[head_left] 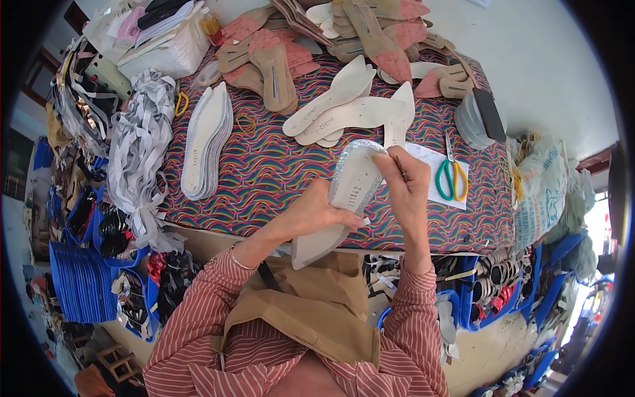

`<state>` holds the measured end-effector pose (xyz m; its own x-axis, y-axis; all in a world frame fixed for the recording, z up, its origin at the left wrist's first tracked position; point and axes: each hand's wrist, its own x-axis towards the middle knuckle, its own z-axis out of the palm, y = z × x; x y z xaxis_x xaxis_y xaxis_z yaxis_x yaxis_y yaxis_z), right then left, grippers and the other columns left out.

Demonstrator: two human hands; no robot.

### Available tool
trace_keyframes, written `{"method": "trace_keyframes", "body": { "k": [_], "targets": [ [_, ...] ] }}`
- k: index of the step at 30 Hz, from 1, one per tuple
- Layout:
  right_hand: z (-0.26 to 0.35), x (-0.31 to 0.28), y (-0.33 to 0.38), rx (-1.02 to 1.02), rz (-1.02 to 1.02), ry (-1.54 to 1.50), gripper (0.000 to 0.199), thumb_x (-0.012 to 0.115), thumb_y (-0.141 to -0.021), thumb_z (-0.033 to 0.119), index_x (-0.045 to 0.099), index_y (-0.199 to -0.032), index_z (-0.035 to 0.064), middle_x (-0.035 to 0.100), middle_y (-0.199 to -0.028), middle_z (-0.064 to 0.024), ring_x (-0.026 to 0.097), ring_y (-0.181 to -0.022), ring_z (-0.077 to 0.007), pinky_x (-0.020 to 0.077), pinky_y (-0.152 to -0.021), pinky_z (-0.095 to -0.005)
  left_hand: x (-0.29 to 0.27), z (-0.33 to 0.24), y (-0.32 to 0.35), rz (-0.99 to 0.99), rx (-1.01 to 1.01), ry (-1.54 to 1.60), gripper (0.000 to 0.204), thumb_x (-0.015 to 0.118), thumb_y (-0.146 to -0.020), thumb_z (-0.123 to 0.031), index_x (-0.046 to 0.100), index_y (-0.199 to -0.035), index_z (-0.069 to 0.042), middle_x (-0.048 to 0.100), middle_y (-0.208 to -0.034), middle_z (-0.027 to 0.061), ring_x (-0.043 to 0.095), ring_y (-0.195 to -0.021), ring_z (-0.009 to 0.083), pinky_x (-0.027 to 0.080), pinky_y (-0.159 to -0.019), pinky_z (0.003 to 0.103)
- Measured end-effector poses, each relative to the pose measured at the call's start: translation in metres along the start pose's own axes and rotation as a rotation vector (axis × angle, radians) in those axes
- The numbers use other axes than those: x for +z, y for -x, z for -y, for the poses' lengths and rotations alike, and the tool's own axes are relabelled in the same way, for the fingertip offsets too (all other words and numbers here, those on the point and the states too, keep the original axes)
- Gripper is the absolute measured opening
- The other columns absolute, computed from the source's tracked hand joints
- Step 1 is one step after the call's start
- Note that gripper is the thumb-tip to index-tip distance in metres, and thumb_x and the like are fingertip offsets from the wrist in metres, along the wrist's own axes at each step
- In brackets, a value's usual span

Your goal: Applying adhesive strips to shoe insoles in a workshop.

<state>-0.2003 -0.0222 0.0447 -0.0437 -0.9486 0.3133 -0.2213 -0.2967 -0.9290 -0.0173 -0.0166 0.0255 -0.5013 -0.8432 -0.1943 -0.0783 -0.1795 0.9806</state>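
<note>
Over patterned tablecloth, left hand grips grey insole from beneath, right hand pinching its glittery edge trim above.

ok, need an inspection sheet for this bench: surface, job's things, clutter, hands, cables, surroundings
Surface: table under a wavy multicoloured cloth, partly bare in the middle.
Job's things: one insole with a glittery silver rim, held up over the table's near edge.
Clutter: stack of white insoles; loose white insoles; tan and pink insoles at the back; scissors with green and yellow handles on a paper sheet; bundle of grey strips.
Hands: left hand grips the insole's middle; right hand pinches its rim near the toe.
Cables: nothing seen.
Surroundings: blue crates of shoe parts on the left; full sack on the right.
</note>
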Motion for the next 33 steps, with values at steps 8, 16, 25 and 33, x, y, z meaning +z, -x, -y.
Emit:
{"method": "trace_keyframes", "body": {
  "k": [8,16,25,33],
  "targets": [
    [-0.008,0.030,0.031,0.098,-0.079,-0.193,0.012,0.057,-0.090,0.004,0.066,-0.095,-0.0022,0.055,-0.073,0.0021,0.041,-0.065,-0.0055,0.0332,-0.058,-0.0176,-0.004,-0.004,-0.005,-0.077,0.071,0.114,0.020,0.075,-0.071,-0.004,0.069,-0.089,0.004,0.070,-0.073,0.0083,0.065,-0.063,0.0142,0.051,-0.061,0.024],
    [0.001,0.012,0.002,0.077,-0.151,0.026,0.007,0.064,-0.087,0.005,0.066,-0.084,-0.0005,0.053,-0.071,0.0022,0.036,-0.060,-0.0044,0.0307,-0.055,-0.0187,0.004,0.001,-0.005,-0.116,-0.077,-0.197,0.023,0.076,-0.072,-0.010,0.069,-0.087,0.006,0.067,-0.067,0.0092,0.058,-0.057,0.0148,0.045,-0.055,0.027],
    [-0.012,0.006,0.010,0.070,-0.122,-0.029,0.013,0.067,-0.085,0.007,0.063,-0.074,0.0010,0.048,-0.066,0.0034,0.033,-0.058,-0.0052,0.0284,-0.053,-0.0195,-0.001,0.003,-0.006,-0.101,-0.002,-0.352,0.027,0.075,-0.074,-0.016,0.067,-0.085,0.007,0.064,-0.064,0.0082,0.054,-0.055,0.0175,0.044,-0.056,0.030],
    [-0.008,0.006,0.003,0.091,-0.109,-0.269,0.007,0.063,-0.088,0.007,0.064,-0.083,0.0029,0.050,-0.066,0.0038,0.034,-0.057,-0.0044,0.0297,-0.052,-0.0195,-0.005,-0.001,-0.004,0.072,-0.040,-0.120,0.034,0.077,-0.073,-0.018,0.066,-0.096,0.004,0.065,-0.065,0.0093,0.056,-0.055,0.0194,0.045,-0.056,0.031]
  ]
}}
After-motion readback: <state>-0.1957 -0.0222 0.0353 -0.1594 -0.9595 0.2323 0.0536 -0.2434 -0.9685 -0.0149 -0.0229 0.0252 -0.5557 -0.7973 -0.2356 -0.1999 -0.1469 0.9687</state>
